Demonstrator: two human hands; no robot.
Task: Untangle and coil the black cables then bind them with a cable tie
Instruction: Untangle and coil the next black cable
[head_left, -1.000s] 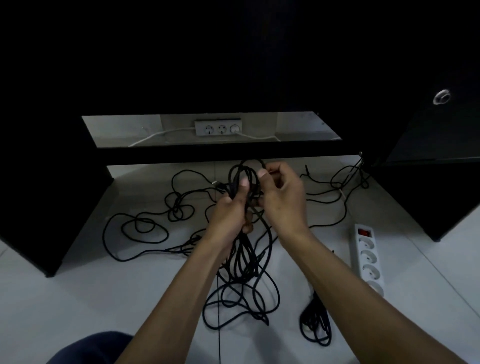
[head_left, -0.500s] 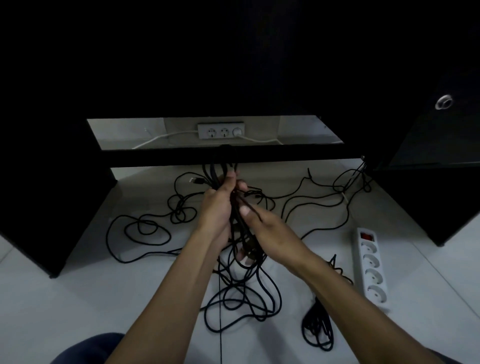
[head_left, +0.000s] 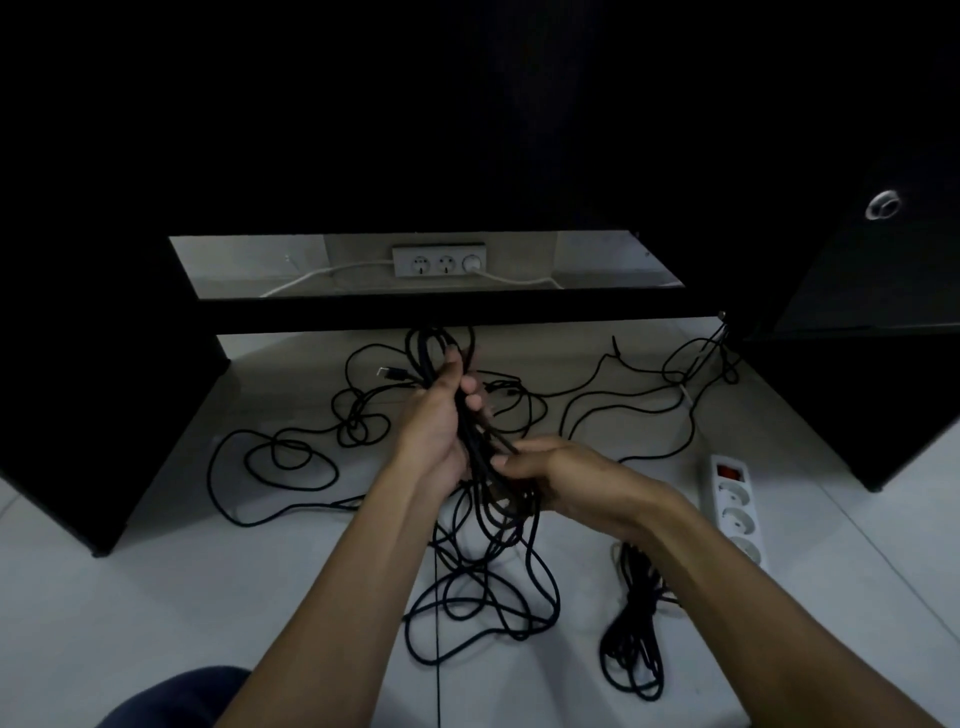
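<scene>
My left hand (head_left: 436, 421) grips a bunch of looped black cable (head_left: 470, 431) upright above the white floor, loops sticking out over my thumb. My right hand (head_left: 561, 470) holds the lower part of the same bunch, fingers curled round the strands just below the left hand. More black cable (head_left: 483, 587) hangs from the bunch and piles in loops on the floor. Loose tangled cable (head_left: 291, 457) trails off to the left, and another strand (head_left: 628, 400) runs right toward the cabinet. A separate bundled black cable (head_left: 631, 639) lies at the lower right.
A white power strip (head_left: 735, 506) with a red switch lies on the floor at right. A second white socket strip (head_left: 439, 260) sits under the black furniture (head_left: 467, 130) at the back. Black cabinet sides stand left (head_left: 104, 415) and right (head_left: 857, 389). My knee (head_left: 176, 699) shows at bottom left.
My right hand dropped from the top of the bunch down along the strands to just below my left hand. The left hand kept its grip and rose slightly.
</scene>
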